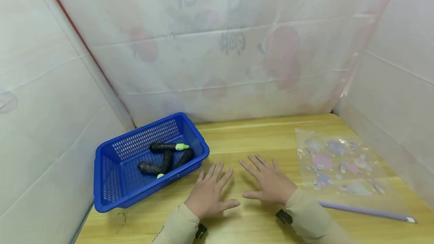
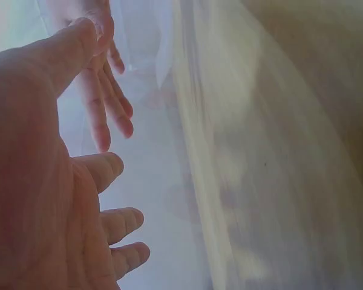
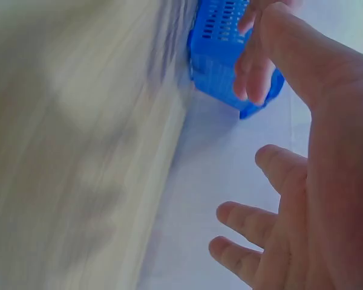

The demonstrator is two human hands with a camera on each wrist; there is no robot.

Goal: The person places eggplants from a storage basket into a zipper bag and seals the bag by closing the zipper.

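We note pale sheeting with faint printed motifs, standing behind the bench and at both sides. The bench has a yellow wood-grain top. At its left stands a perforated blue basket, its near right corner just beside the left hand's fingertips and apart from them. At the right lies a clear printed bag, flat, with a purple strip along its near edge. We find both hands over the middle of the bench, well spread and holding nothing: the left hand near the basket, the right hand between it and the bag. We count four dark eggplant-like pieces inside the basket, lying close together; two show pale green ends. A small black device sits at the left wrist.
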